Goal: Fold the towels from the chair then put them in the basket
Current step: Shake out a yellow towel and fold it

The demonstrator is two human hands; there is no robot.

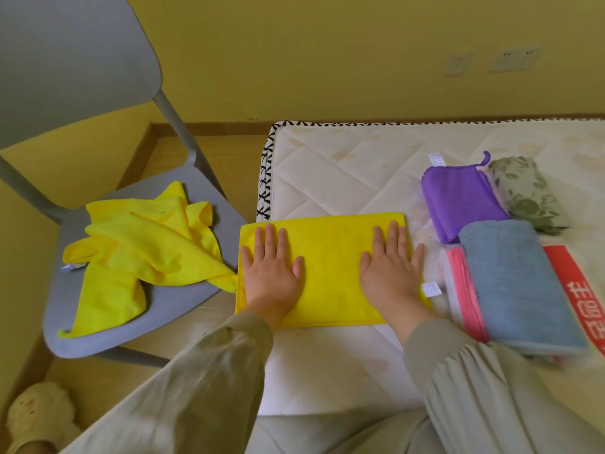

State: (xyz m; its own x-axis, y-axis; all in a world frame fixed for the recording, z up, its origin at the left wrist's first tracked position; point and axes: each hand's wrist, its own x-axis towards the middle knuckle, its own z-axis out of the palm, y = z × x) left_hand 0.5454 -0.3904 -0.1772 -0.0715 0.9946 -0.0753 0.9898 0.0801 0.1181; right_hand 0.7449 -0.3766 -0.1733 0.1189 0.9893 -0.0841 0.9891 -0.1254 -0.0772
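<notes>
Our left hand (271,273) and right hand (389,270) lie flat, gripping nothing, on the folded yellow towel (327,270) — soft, limp, light — we judge its end edges the best hold.

Both hands are flat, palms down, fingers spread a bit and pointing away. Left hand (272,269) and right hand (389,269) sit side by side, apart, sleeves down to the wrists.

Yellow wall (327,54), wooden floor (163,149), quilted mattress (343,178).
</notes>
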